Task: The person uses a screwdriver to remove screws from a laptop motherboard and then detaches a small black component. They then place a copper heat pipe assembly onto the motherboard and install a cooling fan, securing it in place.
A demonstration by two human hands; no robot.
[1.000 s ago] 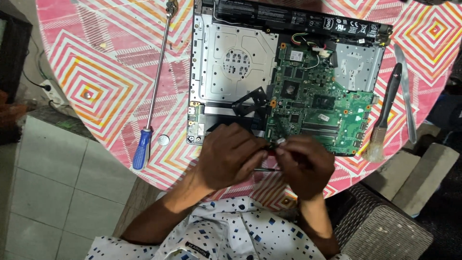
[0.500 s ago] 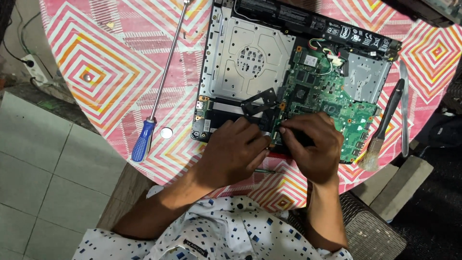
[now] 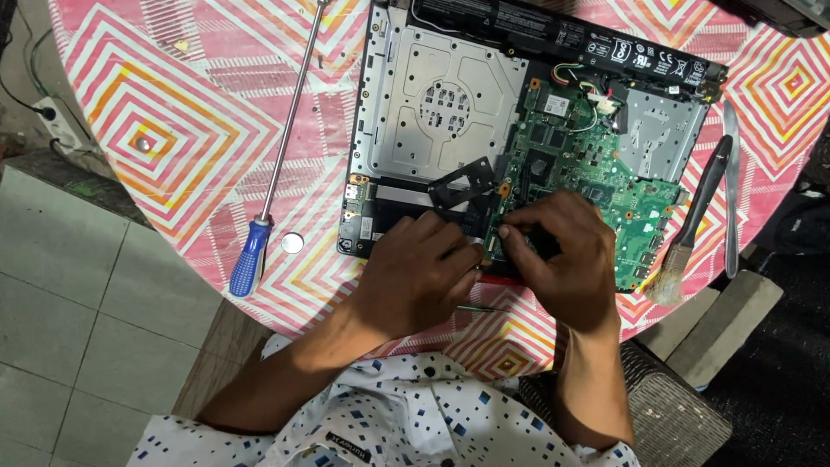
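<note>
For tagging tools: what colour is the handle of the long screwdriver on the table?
Blue, on the screwdriver left of the laptop, clearest in the head view.

A single head-worn camera looks almost straight down from above the person's own chest, whose white blue-dotted shirt [image 3: 406,415] fills the bottom edge. It sits fairly near: both bare hands, left hand [image 3: 415,281] and right hand [image 3: 562,259], lie just below the middle of the frame. Beyond the fingertips [image 3: 497,233] stretches the opened laptop base with its green circuit board [image 3: 588,182]; left of the fingers runs a round pink-patterned tablecloth [image 3: 173,130]. No second view shares the scene.
</note>
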